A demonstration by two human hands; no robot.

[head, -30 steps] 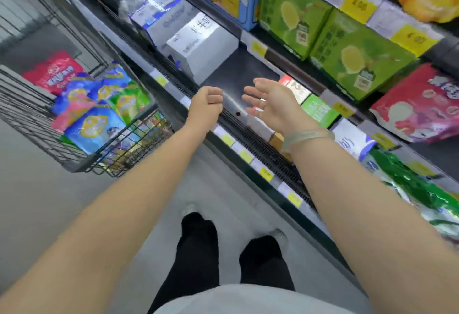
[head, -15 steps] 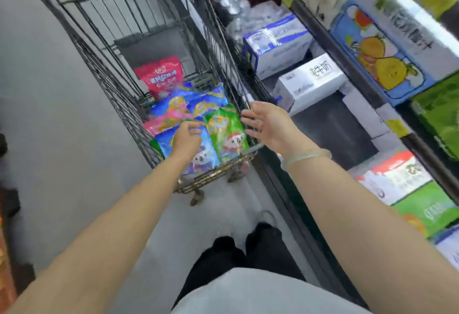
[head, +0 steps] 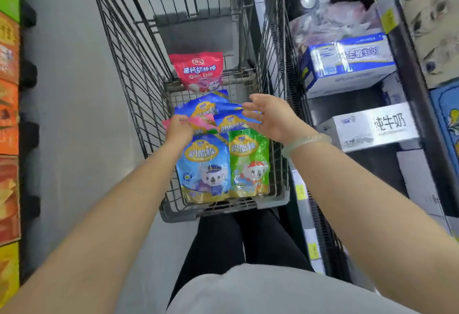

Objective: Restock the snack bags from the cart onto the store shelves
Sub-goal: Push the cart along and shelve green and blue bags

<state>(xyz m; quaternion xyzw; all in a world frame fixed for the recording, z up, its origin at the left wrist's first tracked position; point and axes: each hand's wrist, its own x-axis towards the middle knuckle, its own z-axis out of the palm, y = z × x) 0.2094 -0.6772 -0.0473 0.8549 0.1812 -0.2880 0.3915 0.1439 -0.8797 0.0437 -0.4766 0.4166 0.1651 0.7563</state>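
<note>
Fingers of the left hand [head: 179,128] curl down onto a pink bag [head: 198,123]; whether they grip it I cannot tell, while the right hand [head: 269,118] hovers spread and empty.
The snack bags lie heaped in the wire cart [head: 139,70] beside the shelves [head: 407,70]; the blue bag [head: 205,167] and green bag [head: 249,162] look light, puffy, glossy and likely slippery, best pinched at a top seam.
</note>
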